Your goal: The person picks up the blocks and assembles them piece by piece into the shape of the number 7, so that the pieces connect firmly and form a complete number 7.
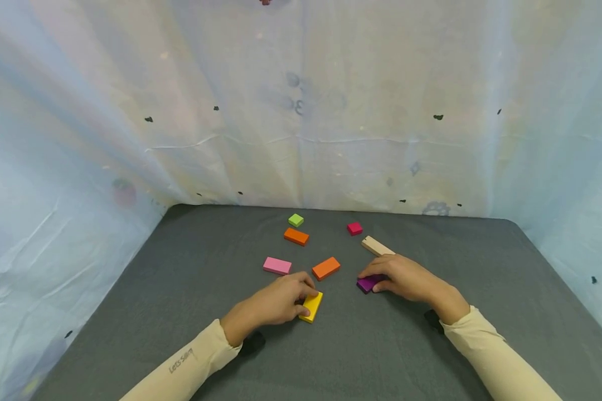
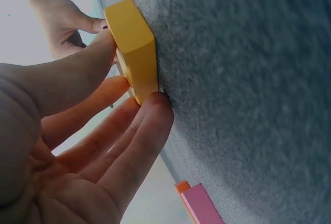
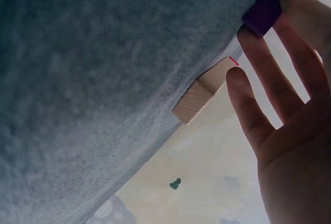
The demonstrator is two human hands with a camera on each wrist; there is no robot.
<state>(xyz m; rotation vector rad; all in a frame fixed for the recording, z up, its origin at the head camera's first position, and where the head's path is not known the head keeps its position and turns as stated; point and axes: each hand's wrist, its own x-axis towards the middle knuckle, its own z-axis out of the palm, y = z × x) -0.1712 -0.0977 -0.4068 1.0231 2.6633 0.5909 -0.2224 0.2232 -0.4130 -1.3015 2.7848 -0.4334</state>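
Note:
A flat yellow block [image 1: 312, 307] lies on the grey cloth, and my left hand [image 1: 281, 299] holds it between thumb and fingers. The left wrist view shows the yellow block [image 2: 133, 48] close up, thumb on one side and fingertips at its far edge. Further right, my right hand [image 1: 406, 277] grips a purple block [image 1: 368, 283] by its sides. In the right wrist view the purple block [image 3: 264, 9] is partly cut off by the frame's edge. Just beyond that hand lies a plain wooden block [image 1: 377, 245], its near end hidden by the hand.
An orange block [image 1: 326, 268] lies between the hands. A pink block [image 1: 277, 265], a second orange block [image 1: 296, 236], a lime green block [image 1: 296, 220] and a red block [image 1: 354, 228] lie further back. A pale printed sheet [image 1: 331, 111] hangs behind the grey-covered table [image 1: 190, 267].

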